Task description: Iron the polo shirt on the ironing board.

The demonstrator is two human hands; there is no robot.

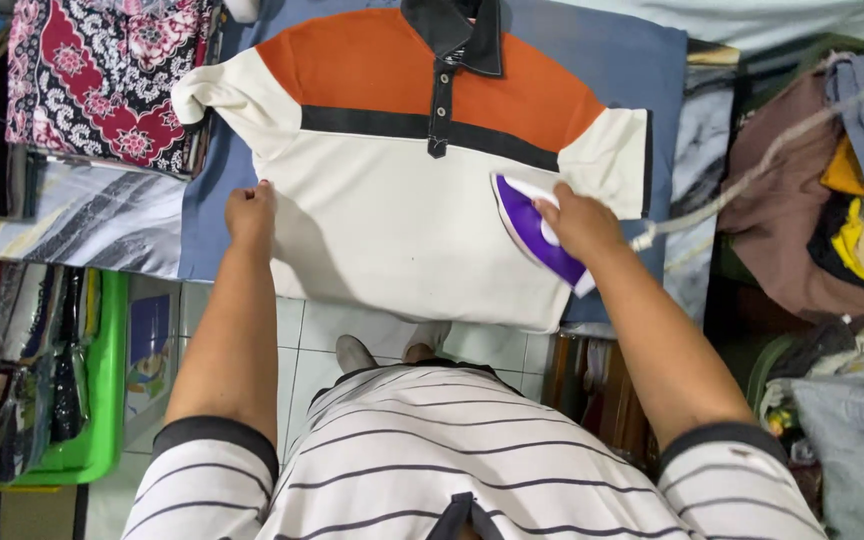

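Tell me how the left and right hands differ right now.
The left hand is a bare fist pressed on the polo shirt at its side edge; the right hand wraps the handle of a purple iron near the other sleeve. Left holds no tool, right does. Both rest on the shirt over the blue board.

a: how is the light?

b: bright, even and soft, falling from above. the cream polo shirt (392, 210) looks nearly washed out, though no hard glare shows.

a: shadows?

b: a faint one on the shirt just right of the left hand (250, 212) and along its forearm. the floor below the fingers is dimmer.

a: sharpness?

b: crisp around the right hand (580, 222) and the purple iron (537, 235). the wide lens bends the edges, and the clothes piles far out to both sides look soft and murky.
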